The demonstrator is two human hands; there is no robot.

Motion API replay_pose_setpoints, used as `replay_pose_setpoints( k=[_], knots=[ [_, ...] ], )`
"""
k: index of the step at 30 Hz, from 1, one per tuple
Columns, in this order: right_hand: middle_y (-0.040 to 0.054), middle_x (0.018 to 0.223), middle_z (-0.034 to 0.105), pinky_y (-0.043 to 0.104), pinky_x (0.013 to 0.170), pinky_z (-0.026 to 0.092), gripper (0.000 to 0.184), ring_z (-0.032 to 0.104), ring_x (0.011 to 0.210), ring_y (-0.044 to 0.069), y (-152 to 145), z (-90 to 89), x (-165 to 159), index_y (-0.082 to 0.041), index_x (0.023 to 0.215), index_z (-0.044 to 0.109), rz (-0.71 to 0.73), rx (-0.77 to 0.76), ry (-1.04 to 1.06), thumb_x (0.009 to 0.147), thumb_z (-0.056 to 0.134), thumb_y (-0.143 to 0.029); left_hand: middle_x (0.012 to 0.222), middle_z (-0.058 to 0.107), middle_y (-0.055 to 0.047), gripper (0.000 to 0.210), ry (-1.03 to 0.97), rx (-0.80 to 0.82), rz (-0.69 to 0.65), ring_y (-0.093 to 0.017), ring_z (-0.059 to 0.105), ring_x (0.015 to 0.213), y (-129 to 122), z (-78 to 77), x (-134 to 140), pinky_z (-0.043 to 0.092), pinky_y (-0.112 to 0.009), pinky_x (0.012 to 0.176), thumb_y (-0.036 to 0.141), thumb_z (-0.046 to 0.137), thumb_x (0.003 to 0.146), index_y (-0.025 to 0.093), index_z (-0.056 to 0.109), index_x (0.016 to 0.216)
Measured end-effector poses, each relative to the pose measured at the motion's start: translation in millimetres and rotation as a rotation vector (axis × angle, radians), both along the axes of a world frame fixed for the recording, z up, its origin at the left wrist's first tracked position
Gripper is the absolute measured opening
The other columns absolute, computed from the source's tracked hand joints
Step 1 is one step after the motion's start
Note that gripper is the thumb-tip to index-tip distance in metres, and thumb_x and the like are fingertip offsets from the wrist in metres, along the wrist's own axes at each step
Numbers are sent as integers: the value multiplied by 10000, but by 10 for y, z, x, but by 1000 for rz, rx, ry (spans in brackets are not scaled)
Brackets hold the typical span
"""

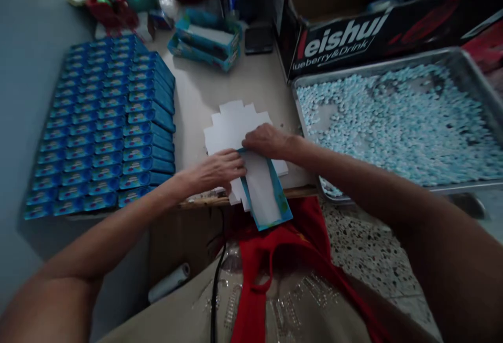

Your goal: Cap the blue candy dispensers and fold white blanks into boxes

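Observation:
A shallow blue cardboard tray [262, 192] with a white inside lies at the table's front edge, its near end jutting out over my lap. My left hand [223, 169] is closed on its left wall close to the far corner. At the far right corner, my right hand [265, 141] pinches the folded end. Under the tray lies a stack of flat white card blanks [231, 122] with stepped edges, fanned out on the table. The fingertips are partly hidden behind the cardboard.
Rows of small blue boxes [106, 128] are stacked at left. Two formed blue trays [208, 39] sit at the back, beside a dark flat object [258, 40]. To the right, a metal tray [393, 122] holds many small pale-blue pieces, before a black printed carton [353, 39].

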State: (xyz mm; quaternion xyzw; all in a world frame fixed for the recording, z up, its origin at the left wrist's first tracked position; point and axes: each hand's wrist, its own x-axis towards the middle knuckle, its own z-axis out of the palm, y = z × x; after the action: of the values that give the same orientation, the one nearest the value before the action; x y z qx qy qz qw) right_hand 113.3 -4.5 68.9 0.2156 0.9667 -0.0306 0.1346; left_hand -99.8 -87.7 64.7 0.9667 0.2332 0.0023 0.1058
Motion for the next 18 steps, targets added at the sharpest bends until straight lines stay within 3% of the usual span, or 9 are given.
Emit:
replay_pose_setpoints(
  k=[4,12,15,18],
  knots=[
    [122,1133,764,315,711,432,292,742,1008,253,-53,-6,10,-193,1205,701,-38,-47,25,1072,442,-182,983,685,-60,384,-16,23,-152,-228,587,910,112,-129,27,430,-364,908,559,763,883,207,640,977],
    [118,1181,739,315,751,474,270,736,1021,240,-45,-98,43,-202,1212,676,-73,-161,70,1063,451,-201,861,699,-54,307,-78,-119,-86,-241,616,900,174,-366,77,436,-362,810,453,801,875,233,602,796],
    [108,1163,755,306,786,480,255,732,1050,235,37,-141,32,-204,1172,693,-79,-210,98,1050,470,-184,889,716,-55,280,-98,-133,-125,-233,651,915,231,-254,90,476,-357,857,425,823,860,224,629,848],
    [110,1147,780,302,820,474,266,733,1069,235,278,-16,43,-200,1148,719,-97,-224,137,1018,497,-132,1173,727,-89,438,-88,-20,27,-274,652,1156,229,25,-5,454,-418,1078,338,911,771,240,682,1131]
  ],
)
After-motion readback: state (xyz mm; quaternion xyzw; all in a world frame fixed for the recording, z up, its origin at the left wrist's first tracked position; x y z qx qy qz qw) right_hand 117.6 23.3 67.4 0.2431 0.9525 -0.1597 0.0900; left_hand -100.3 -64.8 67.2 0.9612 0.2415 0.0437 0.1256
